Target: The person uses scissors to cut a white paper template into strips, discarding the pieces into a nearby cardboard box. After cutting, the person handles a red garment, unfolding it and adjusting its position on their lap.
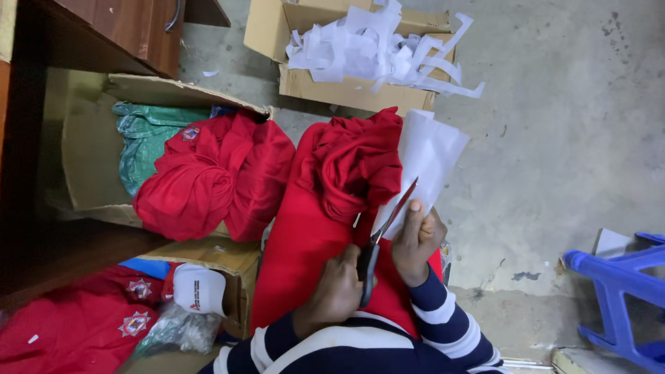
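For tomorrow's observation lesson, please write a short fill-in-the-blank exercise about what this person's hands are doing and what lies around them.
1. The left hand works a pair of ____ with red blades.
2. The right hand holds a sheet of white ____.
3. The cardboard box on the floor holds white paper ____.
4. The cloth on the person's lap is ____ in colour.

Missing words: scissors; paper; strips; red

red cloth (312, 228), white paper (429, 156), navy-white striped sleeves (443, 312), blue stool (616, 291)

Single head view, looking steeply down, close over lap and floor (554, 138).
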